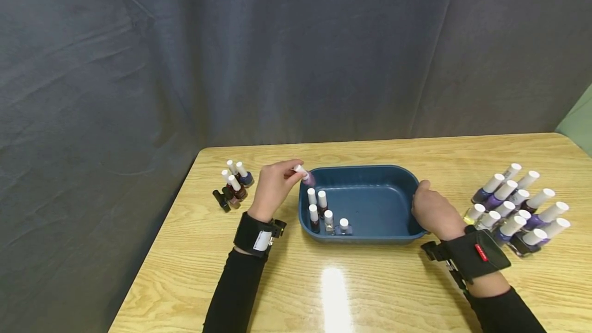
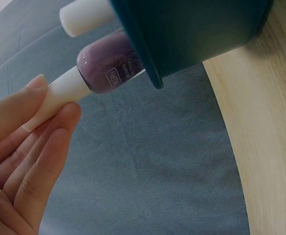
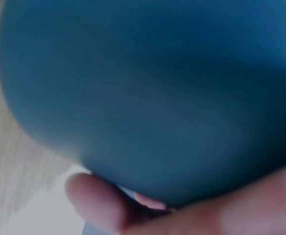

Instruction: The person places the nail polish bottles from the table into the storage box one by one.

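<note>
My left hand (image 1: pixel 272 189) pinches a purple nail polish bottle (image 2: pixel 108 63) by its long white cap, between thumb and fingertips. The bottle tilts over the back left corner of a dark blue plastic tub (image 1: pixel 379 204); in the left wrist view its base is partly hidden behind the tub's rim. Inside the tub, along its left side and front left corner, stand several white-capped nail polish bottles (image 1: pixel 322 202), some dark, some clear. At the other end, my right hand (image 1: pixel 435 212) grips the tub's right rim, a finger and thumb on either side of the wall.
On the wooden table (image 1: pixel 194 281), a big cluster of white-capped nail polish bottles (image 1: pixel 506 189) stands right of the tub. A smaller group (image 1: pixel 236 184) is at the left, with a black-capped bottle (image 1: pixel 221 200) lying beside it. A grey curtain (image 1: pixel 300 55) hangs behind the table.
</note>
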The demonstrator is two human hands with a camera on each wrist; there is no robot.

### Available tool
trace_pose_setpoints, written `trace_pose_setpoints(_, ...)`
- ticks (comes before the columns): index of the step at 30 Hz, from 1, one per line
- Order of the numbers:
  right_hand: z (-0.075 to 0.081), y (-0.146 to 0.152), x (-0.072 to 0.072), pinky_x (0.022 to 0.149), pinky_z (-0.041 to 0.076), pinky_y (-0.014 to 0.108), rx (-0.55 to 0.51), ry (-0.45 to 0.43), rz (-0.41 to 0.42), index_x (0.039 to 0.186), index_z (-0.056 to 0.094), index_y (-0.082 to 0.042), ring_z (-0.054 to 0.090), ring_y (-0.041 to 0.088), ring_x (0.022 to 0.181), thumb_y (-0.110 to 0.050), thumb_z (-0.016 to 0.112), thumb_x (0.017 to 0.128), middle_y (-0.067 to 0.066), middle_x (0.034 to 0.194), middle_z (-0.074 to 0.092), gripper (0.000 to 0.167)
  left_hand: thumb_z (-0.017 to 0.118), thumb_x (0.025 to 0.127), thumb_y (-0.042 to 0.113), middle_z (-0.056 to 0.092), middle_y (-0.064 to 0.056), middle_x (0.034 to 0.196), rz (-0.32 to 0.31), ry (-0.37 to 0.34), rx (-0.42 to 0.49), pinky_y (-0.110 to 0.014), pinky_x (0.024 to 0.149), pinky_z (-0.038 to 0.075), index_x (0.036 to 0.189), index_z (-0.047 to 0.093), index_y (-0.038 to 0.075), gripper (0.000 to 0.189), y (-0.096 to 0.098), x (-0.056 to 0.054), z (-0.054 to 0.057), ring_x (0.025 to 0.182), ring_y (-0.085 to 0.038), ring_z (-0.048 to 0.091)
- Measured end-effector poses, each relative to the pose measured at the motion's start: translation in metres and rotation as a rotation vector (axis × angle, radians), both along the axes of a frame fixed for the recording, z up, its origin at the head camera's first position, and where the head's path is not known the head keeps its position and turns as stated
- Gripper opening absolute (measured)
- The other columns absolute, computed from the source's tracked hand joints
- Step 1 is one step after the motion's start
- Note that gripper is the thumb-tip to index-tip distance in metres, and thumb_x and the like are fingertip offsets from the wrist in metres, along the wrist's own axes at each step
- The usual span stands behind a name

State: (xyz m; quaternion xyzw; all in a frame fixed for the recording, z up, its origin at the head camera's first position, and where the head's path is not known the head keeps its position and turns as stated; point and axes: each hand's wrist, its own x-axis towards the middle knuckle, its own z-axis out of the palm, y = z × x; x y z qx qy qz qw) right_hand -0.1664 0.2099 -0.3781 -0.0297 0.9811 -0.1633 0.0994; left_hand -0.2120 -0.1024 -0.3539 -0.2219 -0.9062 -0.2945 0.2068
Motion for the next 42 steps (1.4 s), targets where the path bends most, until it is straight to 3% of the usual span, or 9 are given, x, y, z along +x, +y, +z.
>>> trace_pose_setpoints(25, 0.001, 0.000, 0.001, 0.053, 0.045, 0.038, 0.012, 0.009, 0.006, 0.120, 0.014, 0.032, 0.058, 0.027, 0.059, 0.002, 0.037, 0.088, 0.025, 0.066, 0.056, 0.050, 0.066, 0.084, 0.021, 0.072, -0.004, 0.088, -0.018, -0.086, -0.158, -0.029, 0.067, 0.049, 0.107, 0.069, 0.011, 0.025, 0.010, -0.005, -0.011, 0.075, -0.014, 0.065)
trace_pose_setpoints(42, 0.000, 0.001, 0.002, 0.051, 0.044, 0.038, 0.004, 0.045, 0.023, 0.116, 0.016, 0.033, 0.057, 0.027, 0.056, 0.003, 0.036, 0.087, 0.023, 0.063, 0.054, 0.047, 0.067, 0.084, 0.020, 0.071, -0.003, 0.085, -0.025, -0.103, -0.196, -0.024, 0.061, 0.046, 0.107, 0.069, 0.012, 0.025, 0.013, -0.007, -0.018, 0.069, -0.011, 0.062)
